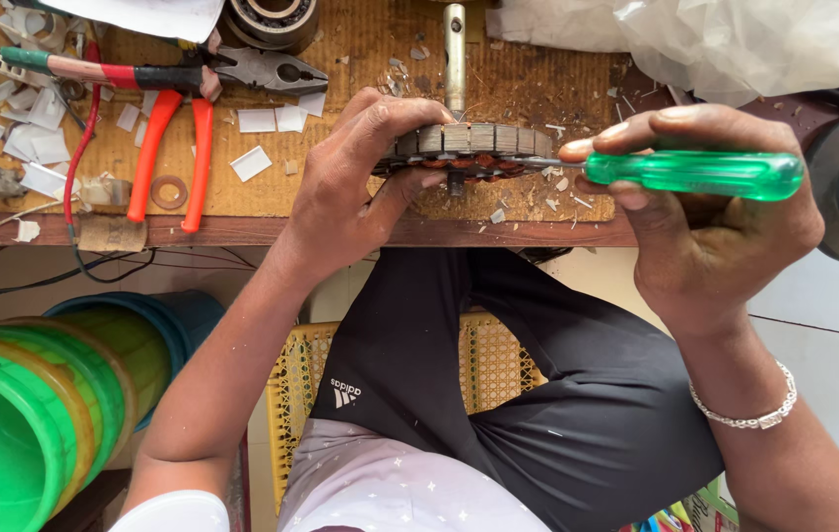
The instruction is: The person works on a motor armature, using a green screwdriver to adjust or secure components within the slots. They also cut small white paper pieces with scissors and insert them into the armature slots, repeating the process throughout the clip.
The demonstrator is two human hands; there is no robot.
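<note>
While L hand (350,187) clamps the stator (469,148) on edge at bench (360,212) front, R hand (705,227) grips green screwdriver (690,172), tip at stator's R rim. Judgement: keep blade shallow, lever w/ small strokes, avoid nicking copper windings.

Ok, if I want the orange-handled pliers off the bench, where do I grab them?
Take the orange-handled pliers by the two long handles, from above at their lower ends near the bench edge. There they splay apart and lie bare; the head sits tucked under the bigger pliers lying across it.
</note>
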